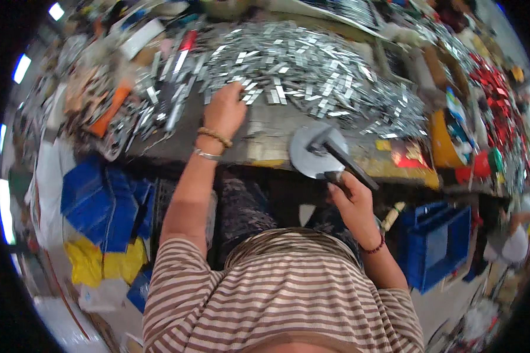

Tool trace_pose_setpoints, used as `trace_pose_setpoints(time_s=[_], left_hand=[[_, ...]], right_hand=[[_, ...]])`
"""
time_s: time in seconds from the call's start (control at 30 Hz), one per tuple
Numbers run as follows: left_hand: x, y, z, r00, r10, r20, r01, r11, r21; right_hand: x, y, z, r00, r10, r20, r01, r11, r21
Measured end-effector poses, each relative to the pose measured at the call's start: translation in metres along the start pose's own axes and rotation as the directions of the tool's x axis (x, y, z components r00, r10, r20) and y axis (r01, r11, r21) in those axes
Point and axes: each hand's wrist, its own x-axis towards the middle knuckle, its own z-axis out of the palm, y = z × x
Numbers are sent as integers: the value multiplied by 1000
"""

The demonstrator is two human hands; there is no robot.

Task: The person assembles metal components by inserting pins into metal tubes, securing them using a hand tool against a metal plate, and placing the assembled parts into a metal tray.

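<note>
My left hand (pixel 224 109) reaches forward onto the near edge of a big heap of small shiny metal strips (pixel 312 65) on the worn workbench (pixel 265 141); its fingertips rest among the strips, and whether it pinches one is hidden. My right hand (pixel 350 194) grips the dark handle of a hammer (pixel 335 150) at the bench's front edge. The hammer's head rests on a round grey metal disc (pixel 306 159).
More metal parts and an orange tool (pixel 109 109) clutter the left of the bench. A yellow tub (pixel 444 138) and red parts (pixel 494 82) sit at the right. Blue crates (pixel 436 241) stand below right, blue and yellow bags (pixel 100 217) below left.
</note>
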Motion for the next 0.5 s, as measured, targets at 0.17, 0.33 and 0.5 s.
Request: trace_pose_setpoints(time_s=[0.17, 0.33, 0.5], left_hand=[[7, 6, -11, 990, -103, 94, 101, 995, 25], [-20, 8, -28, 978, -136, 155, 189, 896, -402], [-56, 66, -45, 937, -11, 348, 191, 852, -488]], right_hand=[[1, -10, -33, 998, -50, -26, 48, 995, -84], [39, -8, -75, 922, -341, -184, 197, 821, -536], [103, 3, -110, 833, -553, -12, 158, 258, -953]])
